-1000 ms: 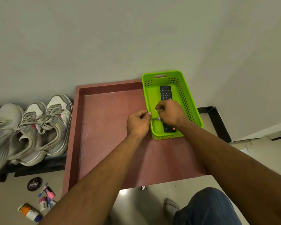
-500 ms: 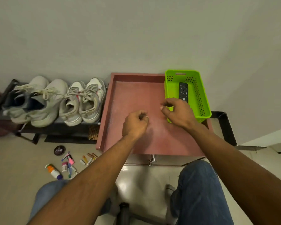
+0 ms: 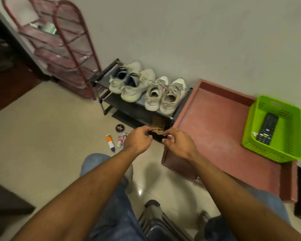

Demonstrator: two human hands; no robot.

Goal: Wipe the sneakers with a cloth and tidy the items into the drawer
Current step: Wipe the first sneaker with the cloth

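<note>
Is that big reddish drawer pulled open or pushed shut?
Open. The reddish-brown wooden drawer is pulled out, its bare floor showing, with a lime-green perforated plastic basket holding a black remote control in its far right corner.

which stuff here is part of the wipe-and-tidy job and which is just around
Job: sneakers; checked cloth at both hands, left hand, right hand; small items on floor; drawer; green basket with remote.
Just around: red wire rack; black shoe rack.

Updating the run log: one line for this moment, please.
hands: left hand and right hand both pinching checked cloth | sneakers: on rack, untouched | drawer: open, green basket inside
</note>
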